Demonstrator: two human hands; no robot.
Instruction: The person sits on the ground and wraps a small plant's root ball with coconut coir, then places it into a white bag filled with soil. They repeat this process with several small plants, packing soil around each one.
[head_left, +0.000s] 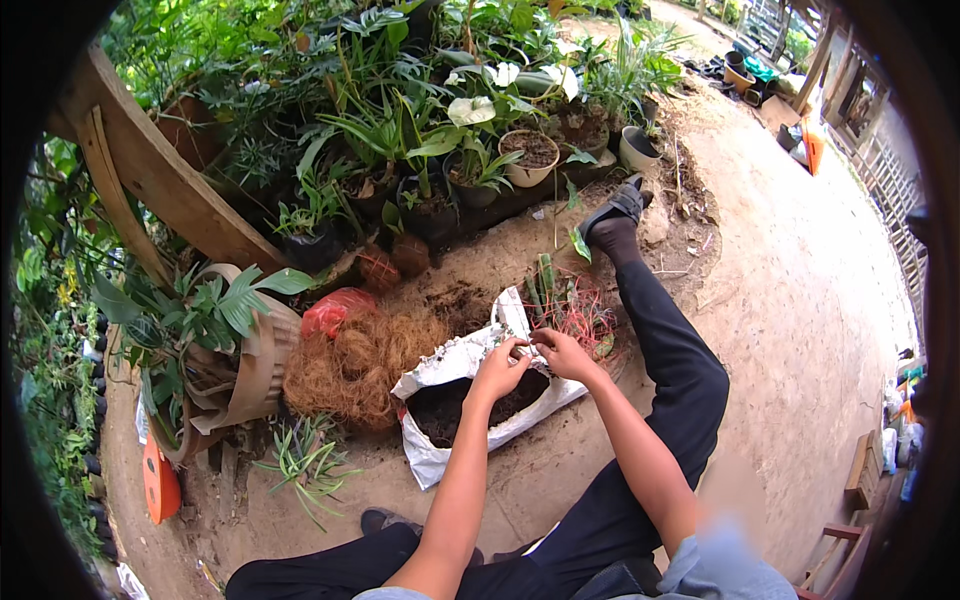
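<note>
Before me on the ground lies a white sack (504, 441), its mouth spread wide around dark soil (441, 409). My left hand (501, 369) is above the far side of the sack, thumb and fingertips bent close together. Close beside it, my right hand (566, 354) bends its fingers towards the left fingertips. Something small and greenish seems to lie at the fingertips, but whether either hand grips it is too small to tell. Just beyond the right hand sits a tangle of pink-red plastic string (583, 319) with thick green stems (545, 279).
Brown coconut fibre (360, 367) is heaped left of the sack, against a red plastic bag (337, 311). A tipped planter (262, 356) and a loose spiky plant (307, 457) lie farther left. Potted plants (480, 180) line the far side. My outstretched leg (679, 352) bounds the right.
</note>
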